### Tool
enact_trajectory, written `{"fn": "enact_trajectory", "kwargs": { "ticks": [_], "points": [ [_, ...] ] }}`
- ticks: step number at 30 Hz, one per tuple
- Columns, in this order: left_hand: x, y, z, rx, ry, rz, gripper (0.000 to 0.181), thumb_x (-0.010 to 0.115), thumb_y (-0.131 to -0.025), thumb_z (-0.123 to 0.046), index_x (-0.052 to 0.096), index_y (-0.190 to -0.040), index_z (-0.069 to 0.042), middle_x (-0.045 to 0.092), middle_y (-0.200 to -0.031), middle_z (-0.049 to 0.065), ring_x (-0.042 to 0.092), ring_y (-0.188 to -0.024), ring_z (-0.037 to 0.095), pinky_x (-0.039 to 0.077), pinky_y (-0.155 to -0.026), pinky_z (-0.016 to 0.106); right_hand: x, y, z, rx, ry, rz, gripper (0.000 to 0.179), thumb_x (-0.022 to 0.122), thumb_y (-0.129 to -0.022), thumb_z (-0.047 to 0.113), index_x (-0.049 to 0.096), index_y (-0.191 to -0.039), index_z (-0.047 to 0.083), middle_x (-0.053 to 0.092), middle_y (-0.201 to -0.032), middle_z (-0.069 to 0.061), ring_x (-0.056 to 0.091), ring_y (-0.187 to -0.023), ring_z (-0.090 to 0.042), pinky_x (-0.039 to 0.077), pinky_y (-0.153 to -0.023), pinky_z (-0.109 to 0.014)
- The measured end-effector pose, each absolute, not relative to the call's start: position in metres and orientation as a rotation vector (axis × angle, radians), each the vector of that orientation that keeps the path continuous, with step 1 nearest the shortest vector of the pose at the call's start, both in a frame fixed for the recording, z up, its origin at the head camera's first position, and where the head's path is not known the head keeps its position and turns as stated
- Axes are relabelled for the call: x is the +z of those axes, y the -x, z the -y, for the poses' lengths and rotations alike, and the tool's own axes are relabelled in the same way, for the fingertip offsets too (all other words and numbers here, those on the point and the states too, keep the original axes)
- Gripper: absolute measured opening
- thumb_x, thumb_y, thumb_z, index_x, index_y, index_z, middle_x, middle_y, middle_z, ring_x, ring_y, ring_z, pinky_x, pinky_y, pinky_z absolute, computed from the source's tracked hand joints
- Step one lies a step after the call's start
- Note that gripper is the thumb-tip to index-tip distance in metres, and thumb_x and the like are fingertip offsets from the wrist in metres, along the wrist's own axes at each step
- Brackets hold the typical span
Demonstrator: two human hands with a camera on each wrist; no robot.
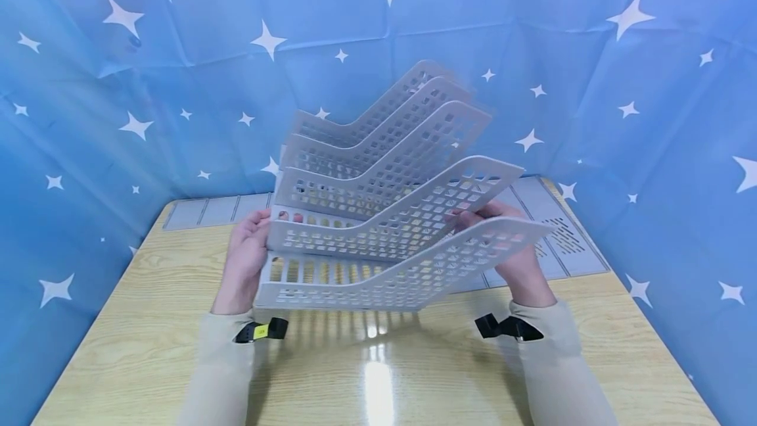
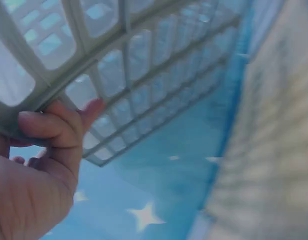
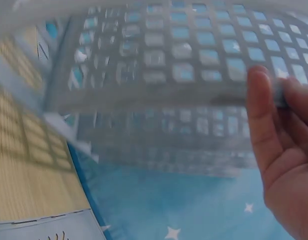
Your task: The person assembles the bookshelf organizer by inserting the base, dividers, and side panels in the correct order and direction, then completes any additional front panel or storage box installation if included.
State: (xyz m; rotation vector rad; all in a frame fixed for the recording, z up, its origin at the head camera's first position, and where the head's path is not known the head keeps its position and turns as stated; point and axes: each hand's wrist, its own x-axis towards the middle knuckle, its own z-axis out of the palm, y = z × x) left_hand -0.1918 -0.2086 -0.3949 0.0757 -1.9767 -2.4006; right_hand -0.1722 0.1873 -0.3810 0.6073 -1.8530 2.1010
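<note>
A light grey plastic file rack (image 1: 378, 235) with several perforated upright dividers is held up over the table, tilted. Its tall ends point to the right. At its left end my left hand (image 1: 247, 255) grips the slotted edge; in the left wrist view the fingers of the left hand (image 2: 41, 175) curl over a rib. On the other side my right hand (image 1: 523, 271) pinches the edge of a divider, partly hidden behind the front one in the head view. The right wrist view shows the thumb and fingers of this hand (image 3: 288, 145) on that edge.
Below is a wooden table (image 1: 142, 327). Flat grey panels with dark seam lines lie at its back left (image 1: 219, 209) and back right (image 1: 570, 242); the right one has slots. A blue star-patterned curtain (image 1: 355, 12) stands close behind and along both sides.
</note>
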Motion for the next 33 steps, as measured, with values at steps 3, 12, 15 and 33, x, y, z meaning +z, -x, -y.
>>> {"fn": "enact_trajectory", "kwargs": {
  "ticks": [3, 12, 15, 33],
  "points": [
    [-0.38, 0.18, 0.222, -2.311, -0.131, 2.024, 0.023, 0.057, -0.107, -0.016, 0.054, -0.123, -0.001, 0.077, -0.097, -0.005, 0.075, -0.088, 0.01, 0.062, -0.075, 0.027, -0.378, 0.176, -0.187, 2.12, -0.679, 2.025, 0.016, 0.06, -0.1, -0.006, 0.075, -0.103, 0.001, 0.073, -0.078, -0.012, 0.073, -0.068, -0.015, 0.06, -0.055, -0.029],
    [-0.353, 0.151, 0.25, -2.168, -0.277, 2.089, 0.026, 0.066, -0.103, -0.019, 0.058, -0.12, -0.002, 0.075, -0.091, -0.004, 0.075, -0.081, 0.011, 0.062, -0.069, 0.027, -0.398, 0.19, -0.206, 2.062, -0.571, 2.253, 0.009, 0.068, -0.098, 0.0, 0.074, -0.101, -0.006, 0.075, -0.084, -0.003, 0.072, -0.074, -0.014, 0.06, -0.07, -0.029],
    [-0.348, 0.146, 0.252, -2.205, -0.3, 2.009, 0.025, 0.069, -0.1, -0.014, 0.059, -0.12, -0.002, 0.077, -0.091, -0.001, 0.076, -0.078, 0.013, 0.062, -0.066, 0.028, -0.406, 0.197, -0.209, 1.909, -0.483, 2.479, 0.017, 0.072, -0.097, 0.007, 0.074, -0.105, -0.008, 0.076, -0.086, 0.0, 0.072, -0.078, -0.012, 0.059, -0.073, -0.029],
    [-0.339, 0.141, 0.225, -2.309, 0.157, 1.924, 0.024, 0.059, -0.106, -0.019, 0.06, -0.129, -0.011, 0.076, -0.119, -0.002, 0.07, -0.105, 0.011, 0.054, -0.089, 0.025, -0.443, 0.209, -0.208, 1.413, -0.751, 3.003, 0.045, 0.073, -0.097, 0.016, 0.048, -0.06, 0.007, 0.047, -0.058, 0.003, 0.028, -0.052, -0.007, 0.028, -0.053, -0.027]
  ]
}}
